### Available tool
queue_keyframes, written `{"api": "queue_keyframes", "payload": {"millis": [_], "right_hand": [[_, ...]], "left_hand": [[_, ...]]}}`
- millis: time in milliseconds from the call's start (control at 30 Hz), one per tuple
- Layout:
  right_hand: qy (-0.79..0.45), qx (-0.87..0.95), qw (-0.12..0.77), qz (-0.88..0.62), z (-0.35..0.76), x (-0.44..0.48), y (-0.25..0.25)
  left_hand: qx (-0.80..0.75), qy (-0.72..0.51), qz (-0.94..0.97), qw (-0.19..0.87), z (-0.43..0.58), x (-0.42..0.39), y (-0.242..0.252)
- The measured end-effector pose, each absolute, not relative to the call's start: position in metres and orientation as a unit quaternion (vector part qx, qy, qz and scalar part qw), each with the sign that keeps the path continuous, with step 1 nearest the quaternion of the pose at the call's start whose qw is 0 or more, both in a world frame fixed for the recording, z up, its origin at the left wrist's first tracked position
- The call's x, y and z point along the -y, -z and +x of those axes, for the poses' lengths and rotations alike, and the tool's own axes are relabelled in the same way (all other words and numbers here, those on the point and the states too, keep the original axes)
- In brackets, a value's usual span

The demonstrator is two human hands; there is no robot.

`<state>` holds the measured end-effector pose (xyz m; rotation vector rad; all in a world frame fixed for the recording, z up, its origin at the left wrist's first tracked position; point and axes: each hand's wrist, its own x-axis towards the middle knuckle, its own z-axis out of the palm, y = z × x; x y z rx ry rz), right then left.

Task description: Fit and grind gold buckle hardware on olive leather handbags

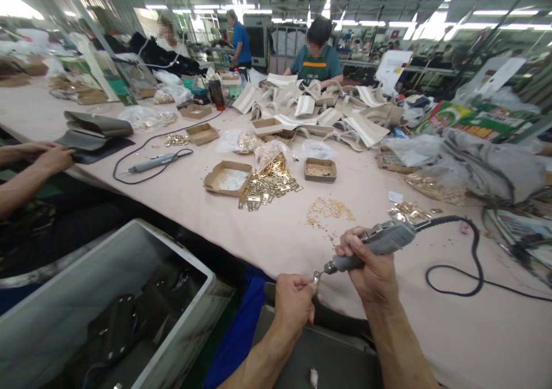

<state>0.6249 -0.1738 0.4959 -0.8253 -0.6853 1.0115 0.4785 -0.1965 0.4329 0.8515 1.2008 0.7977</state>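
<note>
So, bottom middle of the frame, my left hand (294, 301)'s pinching a small shiny metal plate (316, 278), right hand (376, 271) wrapped round a grey pen-shaped power screwdriver (390, 237).

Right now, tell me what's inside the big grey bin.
Dark pieces, some with small shiny spots, lie heaped in the grey bin; whatever is beneath the top ones is covered.

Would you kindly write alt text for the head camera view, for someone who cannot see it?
A person's right hand holds a grey corded electric screwdriver, aimed at a small metal plate pinched in the left hand. On the pink table beyond lie heaped metal fittings and a cardboard tray.
</note>
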Motion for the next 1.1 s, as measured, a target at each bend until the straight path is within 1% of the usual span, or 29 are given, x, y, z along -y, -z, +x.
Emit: {"api": "queue_keyframes", "payload": {"millis": [167,500,900,1100], "right_hand": [[-0.458,0.315,0.739,-0.381,0.623,0.174,-0.497],[-0.459,0.312,0.737,-0.387,0.619,0.177,-0.504],[-0.461,0.322,0.73,-0.388,0.618,0.183,-0.509],[-0.457,0.321,0.729,-0.395,0.619,0.183,-0.507]], "left_hand": [[-0.543,-0.343,0.394,0.658,0.477,0.197,-0.432],[-0.551,-0.372,0.368,0.65,0.481,0.201,-0.432],[-0.584,-0.382,0.384,0.605,0.484,0.206,-0.43],[-0.582,-0.378,0.38,0.612,0.483,0.206,-0.432]]}}
